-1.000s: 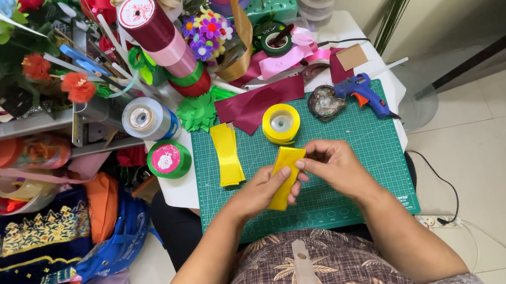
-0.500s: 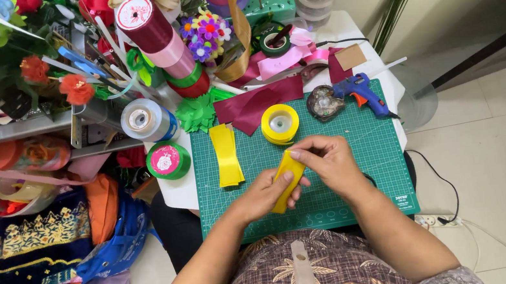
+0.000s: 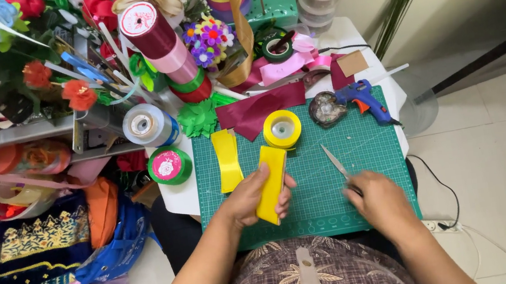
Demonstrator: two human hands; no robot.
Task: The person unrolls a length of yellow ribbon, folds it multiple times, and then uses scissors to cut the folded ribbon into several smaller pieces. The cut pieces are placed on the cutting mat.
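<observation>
Holding yellow ribbon strip [image 3: 271, 184] and scissors [image 3: 336, 162] over a green cutting mat [image 3: 358, 147].
Left hand [image 3: 248, 196] pinches the strip at mat centre; right hand [image 3: 381, 200] curls around the scissors' handles, nearer the mat's right edge.

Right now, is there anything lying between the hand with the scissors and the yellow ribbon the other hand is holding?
Nothing visible does. The right hand grips the scissors, blades pointing up the green cutting mat. The left hand holds the yellow ribbon strip. Between them lies only bare mat; the yellow ribbon roll sits farther up.
</observation>
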